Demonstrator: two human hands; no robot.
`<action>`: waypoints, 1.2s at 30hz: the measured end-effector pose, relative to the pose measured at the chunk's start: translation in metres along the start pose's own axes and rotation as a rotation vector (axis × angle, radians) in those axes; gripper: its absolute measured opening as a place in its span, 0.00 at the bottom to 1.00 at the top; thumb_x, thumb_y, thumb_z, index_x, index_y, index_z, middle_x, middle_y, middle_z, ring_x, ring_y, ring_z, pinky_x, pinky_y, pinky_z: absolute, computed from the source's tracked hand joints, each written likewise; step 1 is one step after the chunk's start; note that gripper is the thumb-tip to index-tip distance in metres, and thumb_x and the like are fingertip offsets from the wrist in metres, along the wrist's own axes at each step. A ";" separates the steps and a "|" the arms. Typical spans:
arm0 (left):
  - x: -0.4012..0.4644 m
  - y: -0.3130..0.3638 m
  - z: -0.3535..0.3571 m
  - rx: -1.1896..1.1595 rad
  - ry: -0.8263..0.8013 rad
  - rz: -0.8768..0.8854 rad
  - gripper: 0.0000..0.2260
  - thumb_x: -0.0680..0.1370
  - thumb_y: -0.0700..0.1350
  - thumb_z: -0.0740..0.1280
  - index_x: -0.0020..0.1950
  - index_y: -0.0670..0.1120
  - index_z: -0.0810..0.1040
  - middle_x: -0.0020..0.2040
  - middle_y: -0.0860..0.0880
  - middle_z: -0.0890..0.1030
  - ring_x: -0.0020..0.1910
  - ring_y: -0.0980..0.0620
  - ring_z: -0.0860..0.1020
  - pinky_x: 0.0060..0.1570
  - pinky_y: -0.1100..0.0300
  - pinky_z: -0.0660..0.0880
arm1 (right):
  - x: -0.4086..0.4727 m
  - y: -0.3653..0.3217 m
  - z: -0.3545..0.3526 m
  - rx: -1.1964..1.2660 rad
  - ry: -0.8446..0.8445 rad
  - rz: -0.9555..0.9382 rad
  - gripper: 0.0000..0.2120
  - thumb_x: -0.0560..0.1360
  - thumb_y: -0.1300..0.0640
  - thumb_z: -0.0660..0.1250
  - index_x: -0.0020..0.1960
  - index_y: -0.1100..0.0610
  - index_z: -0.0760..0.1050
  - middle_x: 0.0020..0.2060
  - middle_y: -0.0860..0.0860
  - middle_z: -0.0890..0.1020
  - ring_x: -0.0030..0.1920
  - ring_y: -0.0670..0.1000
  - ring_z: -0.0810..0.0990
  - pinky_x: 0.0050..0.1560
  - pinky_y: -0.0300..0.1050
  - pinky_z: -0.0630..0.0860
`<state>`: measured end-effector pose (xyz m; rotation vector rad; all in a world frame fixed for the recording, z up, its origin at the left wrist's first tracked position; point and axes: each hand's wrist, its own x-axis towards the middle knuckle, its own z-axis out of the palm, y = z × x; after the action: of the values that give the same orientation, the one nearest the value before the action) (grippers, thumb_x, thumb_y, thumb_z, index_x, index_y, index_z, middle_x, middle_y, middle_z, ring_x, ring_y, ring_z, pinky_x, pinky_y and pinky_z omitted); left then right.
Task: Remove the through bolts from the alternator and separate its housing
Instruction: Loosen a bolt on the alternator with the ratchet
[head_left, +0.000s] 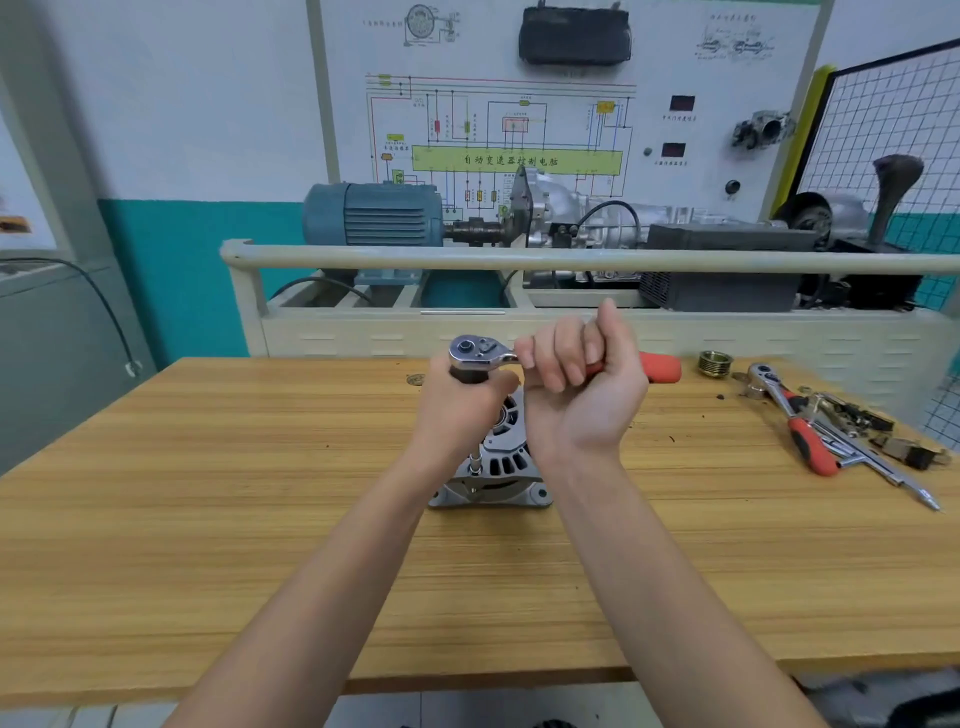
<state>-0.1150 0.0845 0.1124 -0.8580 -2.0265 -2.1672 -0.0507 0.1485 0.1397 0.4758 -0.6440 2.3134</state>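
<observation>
Automotive training workshop (wiring-diagram board (519, 130), workbench (208, 519)).

One alternator (493, 457); two ratchet wrenches, one held (483, 354) and one lying at right (795, 415); one pulley (715, 362); two hands, left (462, 405) and right (582, 384); one worktop (208, 519).

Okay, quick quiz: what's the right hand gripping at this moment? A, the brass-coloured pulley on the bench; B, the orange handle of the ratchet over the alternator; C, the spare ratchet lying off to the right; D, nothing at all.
B: the right hand is curled round the orange handle of the ratchet, whose extension runs down to the alternator, while the left hand steadies it below the head.
</observation>
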 end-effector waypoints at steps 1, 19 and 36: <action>-0.001 0.000 -0.001 0.009 -0.020 0.011 0.17 0.70 0.29 0.64 0.28 0.46 0.65 0.22 0.52 0.65 0.22 0.54 0.62 0.25 0.62 0.60 | 0.002 0.000 -0.001 0.001 -0.013 0.018 0.27 0.81 0.58 0.51 0.22 0.52 0.62 0.18 0.47 0.61 0.19 0.46 0.58 0.26 0.40 0.65; -0.002 -0.003 -0.001 -0.089 -0.038 0.022 0.15 0.69 0.31 0.64 0.29 0.46 0.64 0.24 0.50 0.63 0.22 0.54 0.60 0.24 0.63 0.59 | -0.001 -0.003 0.001 0.015 0.023 0.031 0.27 0.81 0.58 0.52 0.23 0.53 0.62 0.18 0.47 0.60 0.19 0.46 0.58 0.25 0.39 0.65; 0.000 -0.002 -0.009 -0.044 -0.270 0.024 0.18 0.69 0.33 0.65 0.24 0.50 0.65 0.20 0.54 0.64 0.20 0.56 0.61 0.25 0.64 0.61 | 0.021 -0.009 -0.003 0.103 0.039 0.230 0.26 0.80 0.58 0.53 0.23 0.53 0.61 0.17 0.46 0.59 0.17 0.45 0.57 0.22 0.38 0.61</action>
<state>-0.1192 0.0762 0.1104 -1.2342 -2.0732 -2.1943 -0.0592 0.1667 0.1504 0.4217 -0.5887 2.5764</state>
